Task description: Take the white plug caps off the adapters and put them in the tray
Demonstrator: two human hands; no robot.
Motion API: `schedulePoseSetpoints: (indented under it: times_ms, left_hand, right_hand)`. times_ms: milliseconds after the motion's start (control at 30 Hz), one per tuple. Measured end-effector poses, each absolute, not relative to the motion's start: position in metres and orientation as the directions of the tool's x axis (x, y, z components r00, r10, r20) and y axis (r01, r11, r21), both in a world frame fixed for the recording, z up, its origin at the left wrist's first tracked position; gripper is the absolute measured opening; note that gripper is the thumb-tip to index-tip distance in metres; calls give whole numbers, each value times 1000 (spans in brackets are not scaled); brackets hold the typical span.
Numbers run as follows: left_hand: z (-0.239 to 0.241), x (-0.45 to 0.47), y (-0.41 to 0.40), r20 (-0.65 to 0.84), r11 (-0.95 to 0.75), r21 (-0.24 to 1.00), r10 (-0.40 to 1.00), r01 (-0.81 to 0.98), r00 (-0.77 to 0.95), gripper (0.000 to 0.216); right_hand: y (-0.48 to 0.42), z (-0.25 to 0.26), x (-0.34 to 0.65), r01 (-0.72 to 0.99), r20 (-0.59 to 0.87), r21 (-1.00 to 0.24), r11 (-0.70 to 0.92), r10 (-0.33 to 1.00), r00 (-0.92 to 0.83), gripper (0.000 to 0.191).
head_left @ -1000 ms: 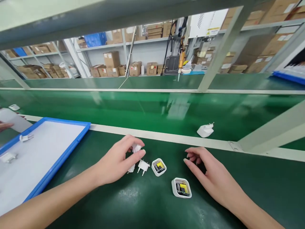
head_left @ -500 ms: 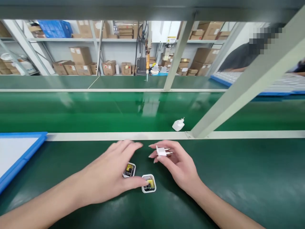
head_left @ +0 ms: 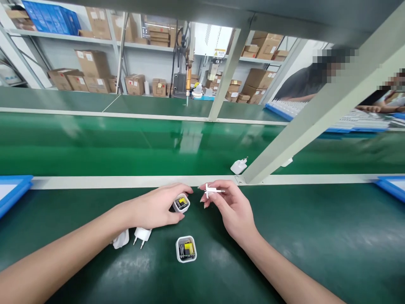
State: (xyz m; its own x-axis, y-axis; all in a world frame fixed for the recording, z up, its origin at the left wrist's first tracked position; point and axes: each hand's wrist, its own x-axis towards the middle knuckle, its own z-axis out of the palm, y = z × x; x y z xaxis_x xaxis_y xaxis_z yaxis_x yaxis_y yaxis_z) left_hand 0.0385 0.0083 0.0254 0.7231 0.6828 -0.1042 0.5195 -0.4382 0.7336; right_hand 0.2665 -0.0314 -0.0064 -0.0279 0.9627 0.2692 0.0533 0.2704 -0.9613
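Note:
My left hand (head_left: 156, 209) is closed round a small white charger shell (head_left: 181, 203) with yellow parts inside, lifted a little off the green bench. My right hand (head_left: 232, 207) pinches a white two-pin plug piece (head_left: 211, 191) just to the right of that shell, pins pointing right. A second open charger shell (head_left: 186, 248) lies on the bench below my hands. Two more white plug pieces (head_left: 141, 234) (head_left: 121, 239) lie beside my left forearm.
A finished white charger (head_left: 238, 166) lies on the conveyor belt beyond the bench rail (head_left: 95, 182), by a slanted grey frame post (head_left: 303, 122). Blue tray corners show at far left (head_left: 14, 188) and far right (head_left: 390, 185). Other people work at trays across the belt.
My left hand has picked up one charger shell and raised it toward the plug piece in my right hand. The view has shifted right, so the left tray has slid out of frame.

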Motion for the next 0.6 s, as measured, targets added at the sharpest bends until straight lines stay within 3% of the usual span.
schedulePoseSetpoints:
  times_ms: [133, 233, 467, 600]
  left_hand:
    - [21, 39, 18, -79, -393, 739, 756, 548, 650, 35]
    - [21, 36, 27, -105, -389, 751, 727, 534, 678, 24]
    - [23, 56, 16, -121, -388, 714, 751, 583, 649, 33]
    - [30, 71, -2, -207, -311, 696, 776, 647, 596, 31]
  right_hand:
    - [-30, -10, 268, 103, 278, -954, 281, 960, -41, 16]
    - [-31, -10, 269, 227, 291, -924, 307, 952, -98, 12]
    - [-36, -3, 266, 575, 492, -570, 587, 804, -334, 5]
    - [-36, 0, 265, 646, 418, -470, 601, 796, -437, 6]
